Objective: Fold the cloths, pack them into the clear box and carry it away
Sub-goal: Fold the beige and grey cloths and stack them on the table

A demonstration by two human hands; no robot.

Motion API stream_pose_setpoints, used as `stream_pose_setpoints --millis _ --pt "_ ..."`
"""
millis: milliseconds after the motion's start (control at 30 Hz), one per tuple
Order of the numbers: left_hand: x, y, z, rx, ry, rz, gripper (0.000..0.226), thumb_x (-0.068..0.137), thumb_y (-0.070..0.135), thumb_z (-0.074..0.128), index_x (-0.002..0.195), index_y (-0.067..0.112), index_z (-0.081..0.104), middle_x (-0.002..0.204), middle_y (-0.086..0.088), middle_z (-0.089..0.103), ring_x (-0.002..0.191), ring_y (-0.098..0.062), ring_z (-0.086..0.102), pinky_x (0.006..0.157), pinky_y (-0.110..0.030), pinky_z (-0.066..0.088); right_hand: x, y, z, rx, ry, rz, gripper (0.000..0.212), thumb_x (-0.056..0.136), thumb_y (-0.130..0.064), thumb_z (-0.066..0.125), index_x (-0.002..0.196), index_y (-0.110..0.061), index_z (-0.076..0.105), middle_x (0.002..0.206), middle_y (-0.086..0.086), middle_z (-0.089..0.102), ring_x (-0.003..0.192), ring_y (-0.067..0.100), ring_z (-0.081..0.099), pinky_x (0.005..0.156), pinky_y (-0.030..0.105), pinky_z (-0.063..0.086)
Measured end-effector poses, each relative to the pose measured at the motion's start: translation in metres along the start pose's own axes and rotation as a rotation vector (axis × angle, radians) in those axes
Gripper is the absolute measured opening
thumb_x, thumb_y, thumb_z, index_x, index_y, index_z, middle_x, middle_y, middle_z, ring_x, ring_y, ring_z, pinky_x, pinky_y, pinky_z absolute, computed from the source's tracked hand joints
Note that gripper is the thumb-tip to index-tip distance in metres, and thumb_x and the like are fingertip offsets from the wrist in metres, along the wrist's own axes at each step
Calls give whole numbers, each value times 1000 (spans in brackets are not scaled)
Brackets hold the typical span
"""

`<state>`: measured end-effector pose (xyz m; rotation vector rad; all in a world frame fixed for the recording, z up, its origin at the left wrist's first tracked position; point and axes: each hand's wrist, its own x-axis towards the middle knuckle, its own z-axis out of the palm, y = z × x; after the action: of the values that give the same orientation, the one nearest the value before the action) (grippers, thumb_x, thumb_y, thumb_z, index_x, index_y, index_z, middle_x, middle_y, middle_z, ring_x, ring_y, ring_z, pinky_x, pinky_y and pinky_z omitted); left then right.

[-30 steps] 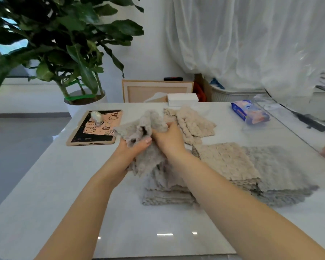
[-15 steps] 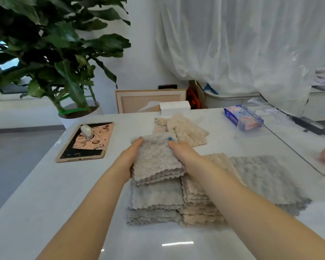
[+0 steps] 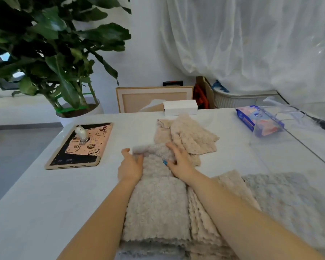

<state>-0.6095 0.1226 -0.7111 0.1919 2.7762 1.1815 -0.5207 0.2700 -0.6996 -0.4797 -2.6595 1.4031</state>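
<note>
A folded beige-grey fluffy cloth [image 3: 154, 162] lies on the white table [image 3: 36, 199], at the far end of a stack of folded cloths [image 3: 156, 212] that runs toward me. My left hand [image 3: 130, 166] presses its left edge with straight fingers. My right hand [image 3: 178, 160] lies flat on its right side. More beige cloths [image 3: 188, 136] lie loose beyond the hands. A pile of beige cloths [image 3: 231, 186] and a grey cloth [image 3: 289, 199] sit at the right. The clear box [image 3: 296, 139] stands at the right edge, its walls hard to make out.
A tablet [image 3: 79, 145] in a pink cartoon case lies at the left with a small white object on it. A white carton [image 3: 180, 107] sits at the far edge. A blue wipes pack [image 3: 259, 121] lies by the clear box. A potted plant [image 3: 51, 53] stands behind the table's left.
The crumpled cloth that both hands held above the table a second ago now lies folded on the stack, and both hands have flattened onto it. The camera has tilted closer.
</note>
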Motion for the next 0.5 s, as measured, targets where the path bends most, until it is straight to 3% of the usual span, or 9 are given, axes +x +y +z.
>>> stream_pose_setpoints --millis 67,167,233,300,333,400,500 --pt "0 -6 7 46 61 40 49 98 36 42 138 18 19 110 -18 63 92 -37 61 75 -40 45 4 10 3 -17 13 -24 55 98 -12 48 147 -29 32 150 9 15 139 27 25 103 21 28" --pt "4 -4 1 112 118 103 46 95 20 47 135 16 24 125 -17 49 93 -39 57 70 -40 43 5 10 5 -127 17 -68 58 101 -24 42 152 -29 17 156 6 3 145 25 11 115 31 21" --pt "8 -4 -7 333 245 405 45 88 5 50 131 13 39 131 -18 42 103 -39 52 74 -45 46 4 11 7 -339 55 -144 58 102 -33 35 153 -31 8 159 3 -2 145 27 4 118 39 15" --pt "11 -11 -8 517 157 691 42 86 9 51 128 11 51 139 -18 43 118 -38 47 85 -47 47 2 14 11 -571 52 -182 56 102 -36 28 153 -32 6 161 0 -3 145 29 3 117 44 13" --pt "14 -18 -6 558 50 711 45 88 18 44 132 11 51 145 -16 41 127 -36 44 91 -47 46 2 14 12 -623 25 -154 55 102 -37 25 153 -31 6 161 -3 -3 145 28 2 117 45 11" --pt "18 -29 -4 492 -146 545 61 90 33 25 148 15 34 156 -6 27 141 -27 31 108 -43 34 4 16 15 -608 -42 -62 55 102 -37 21 153 -30 3 161 -8 -5 146 26 -2 118 46 6" --pt "26 -33 -3 472 -317 373 55 101 35 18 153 20 6 161 2 5 147 -17 15 119 -42 16 7 15 15 -573 -134 8 55 102 -38 17 153 -31 -1 160 -11 -8 147 24 -9 117 47 2"
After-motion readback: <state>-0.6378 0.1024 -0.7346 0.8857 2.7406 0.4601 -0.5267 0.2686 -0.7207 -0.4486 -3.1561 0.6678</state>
